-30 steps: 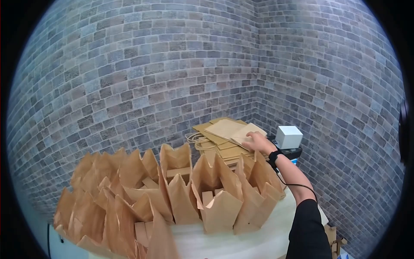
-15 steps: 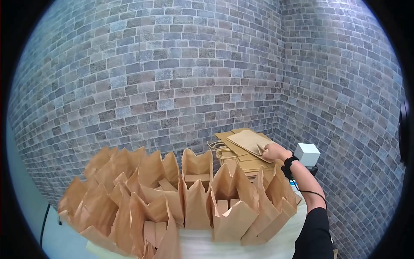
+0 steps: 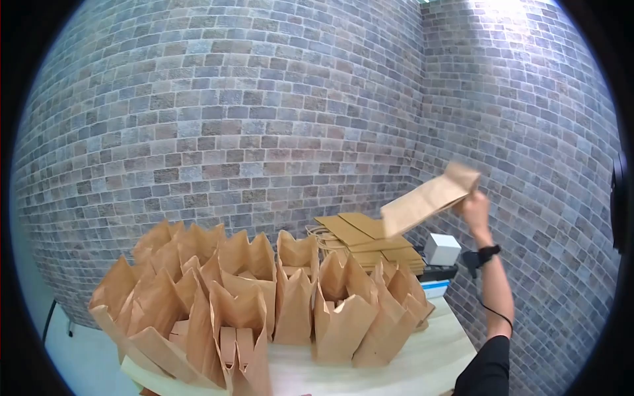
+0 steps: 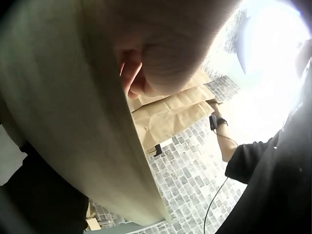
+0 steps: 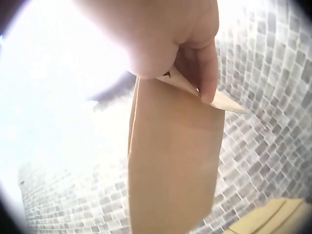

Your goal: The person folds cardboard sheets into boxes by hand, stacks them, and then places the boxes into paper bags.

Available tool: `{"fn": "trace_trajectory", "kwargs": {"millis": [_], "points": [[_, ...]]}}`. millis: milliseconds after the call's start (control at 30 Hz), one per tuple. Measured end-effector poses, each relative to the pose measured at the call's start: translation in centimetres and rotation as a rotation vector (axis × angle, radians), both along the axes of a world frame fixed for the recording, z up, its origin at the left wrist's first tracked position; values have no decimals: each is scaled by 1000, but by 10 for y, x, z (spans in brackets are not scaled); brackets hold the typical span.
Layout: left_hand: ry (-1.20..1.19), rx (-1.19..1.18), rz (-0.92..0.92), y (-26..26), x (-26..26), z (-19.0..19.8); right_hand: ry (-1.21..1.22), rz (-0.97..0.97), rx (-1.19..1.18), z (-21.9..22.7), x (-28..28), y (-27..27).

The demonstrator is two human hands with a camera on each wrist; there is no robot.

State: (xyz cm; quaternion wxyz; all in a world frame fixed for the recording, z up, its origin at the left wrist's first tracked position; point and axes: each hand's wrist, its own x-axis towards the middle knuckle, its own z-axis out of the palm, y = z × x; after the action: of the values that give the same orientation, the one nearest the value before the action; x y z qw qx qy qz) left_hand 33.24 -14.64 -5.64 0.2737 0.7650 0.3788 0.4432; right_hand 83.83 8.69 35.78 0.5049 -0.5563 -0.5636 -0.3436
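My right hand (image 3: 475, 210) is raised at the right, above the table, and pinches a folded brown paper bag (image 3: 426, 203) by one end. The bag slants down to the left in the head view. Up close in the right wrist view, thumb and fingers grip its folded end while the flat body of the bag (image 5: 173, 161) hangs below. My left hand (image 4: 168, 58) shows only in the left wrist view, close by the table edge, its fingers loosely curled with nothing seen in them. Several opened paper bags (image 3: 343, 330) stand on the table, some with small cardboard boxes (image 3: 236, 344) inside.
Behind the standing bags lies a stack of flat brown bags (image 3: 360, 232) with twisted handles. Right of it, a white box (image 3: 441, 249) sits on a dark object. The pale table (image 3: 422, 360) shows at the front right. A brick-patterned wall (image 3: 264, 119) encloses the back.
My right hand took hold of the light brown paper bag on top of the stack, then lifted it up and to the right. The darker flat bags beneath are now uncovered.
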Motion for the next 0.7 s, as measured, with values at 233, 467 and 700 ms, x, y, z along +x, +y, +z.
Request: {"fn": "trace_trajectory", "kwargs": {"millis": [233,467,700], "points": [[-353,-876,-361,16,34,47,568,279,-164,-88,-33,-320],[-478,-1300,-1022,8,109,48,1260,120,210,-329,-134,-538],[-601,-1282,-1249,-13,122,47,1426,220,191,-410,-169,-524]]}}
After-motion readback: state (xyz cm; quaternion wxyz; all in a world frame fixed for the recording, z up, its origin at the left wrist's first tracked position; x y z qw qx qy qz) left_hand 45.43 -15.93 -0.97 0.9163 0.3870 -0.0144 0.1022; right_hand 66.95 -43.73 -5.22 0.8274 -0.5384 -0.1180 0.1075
